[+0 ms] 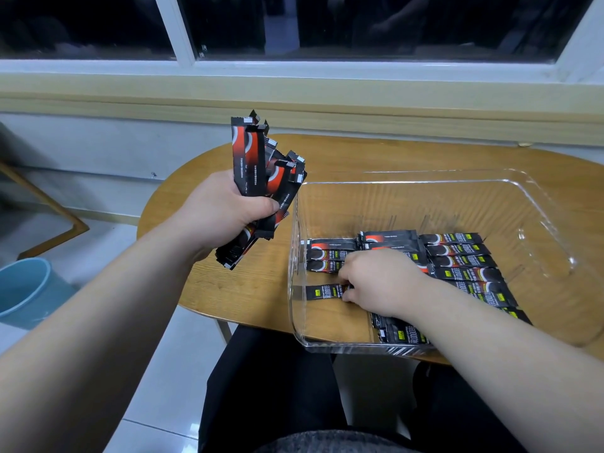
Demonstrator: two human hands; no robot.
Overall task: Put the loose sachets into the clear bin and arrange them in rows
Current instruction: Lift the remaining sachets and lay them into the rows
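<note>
Head view. Left hand (225, 207) fisted round a bundle of sachets (251, 165): slim, glossy black-and-red foil sticks with crimped ends, fanned upward, raised over the table (228, 289) just left of the clear bin (425, 183). Bin is rigid transparent plastic, rectangular with rounded corners, standing on the oval wood-grain table. Right hand (376, 276) is inside the bin, fingers curled, pinching the end of a single sachet (322, 291) lying flat on the floor. Laid sachets (464, 263) sit flat in side-by-side rows beyond it. Round blue bucket (23, 289) on the floor, left.
</note>
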